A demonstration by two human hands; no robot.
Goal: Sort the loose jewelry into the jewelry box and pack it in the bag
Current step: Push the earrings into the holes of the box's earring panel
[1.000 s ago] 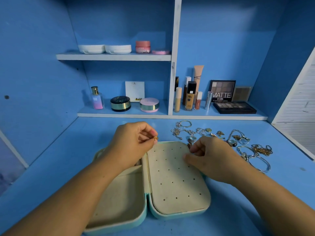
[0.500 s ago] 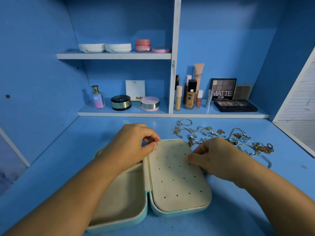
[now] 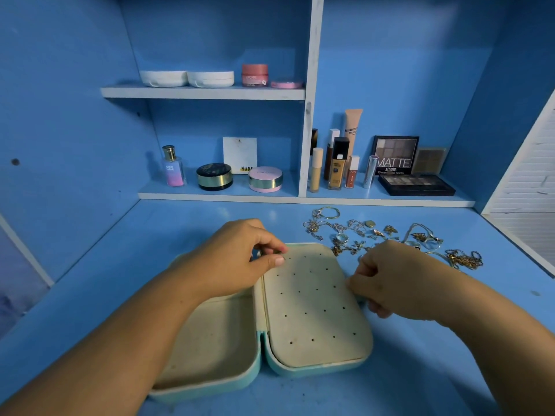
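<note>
The person's left hand point(image 3: 237, 259) is coming down: a second ago it was holding a small gold piece up above the far left corner of the perforated panel point(image 3: 312, 310), and now its thumb and forefinger are pressing together right at that corner, against the top row of holes. The piece, probably an earring point(image 3: 276, 252), is staying pinched there and is almost hidden by the fingertips, so whether its post is already in a hole cannot be told. The right hand point(image 3: 399, 280) is barely shifting; its curled fingers are gripping the right edge of the jewelry box point(image 3: 210, 388), apparently steadying it. This suggests that sorting is only starting, with the first piece going in.

The jewelry box is lying open flat like a book on the blue desk point(image 3: 150, 235), directly in front of the person. Its shell is mint green and its lining cream. The left half is showing as a hollow tray, and the right half is carrying the panel dotted with small dark holes, none of them visibly filled. The loose jewelry point(image 3: 360, 232) is waiting in a tangle of chains and rings at the back right, just beyond the right hand. No bag is showing.
</note>
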